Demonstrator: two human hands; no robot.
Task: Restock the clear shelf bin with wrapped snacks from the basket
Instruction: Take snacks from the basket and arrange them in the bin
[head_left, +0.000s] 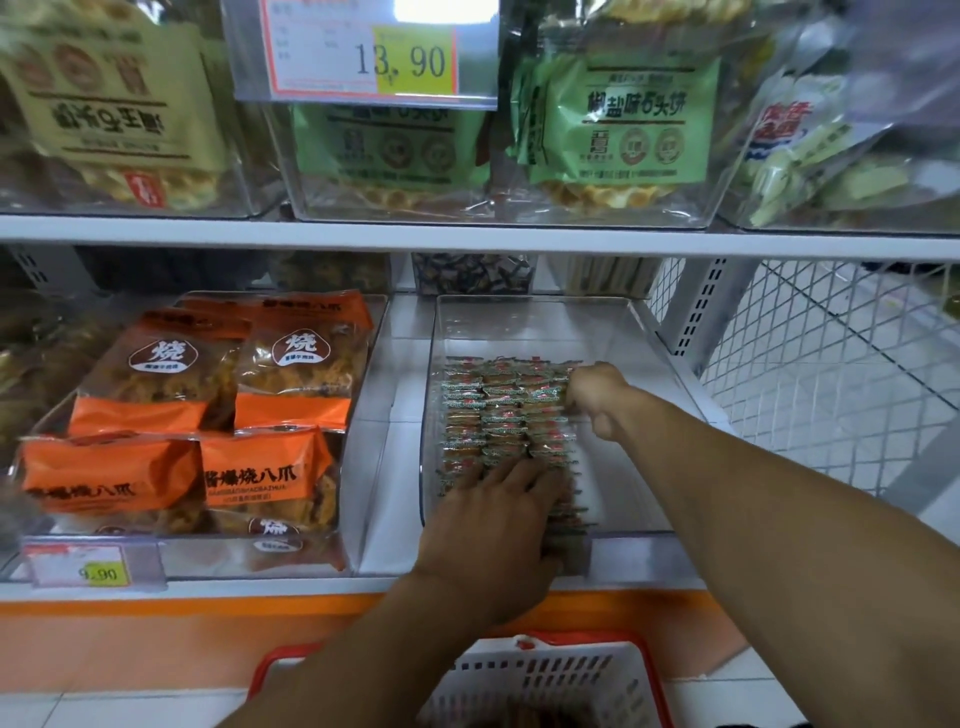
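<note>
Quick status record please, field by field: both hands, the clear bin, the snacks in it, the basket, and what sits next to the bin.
left hand: fingers spread flat on the near end of the snack rows
right hand: fingers curled at the far right end of the rows; grip unclear
clear bin: on the lower shelf, back part bare
wrapped snacks: small packets lined in neat rows, left and middle of the bin
basket: white with red rim, on the floor below
orange bags: in the neighbouring bin to the left
</note>
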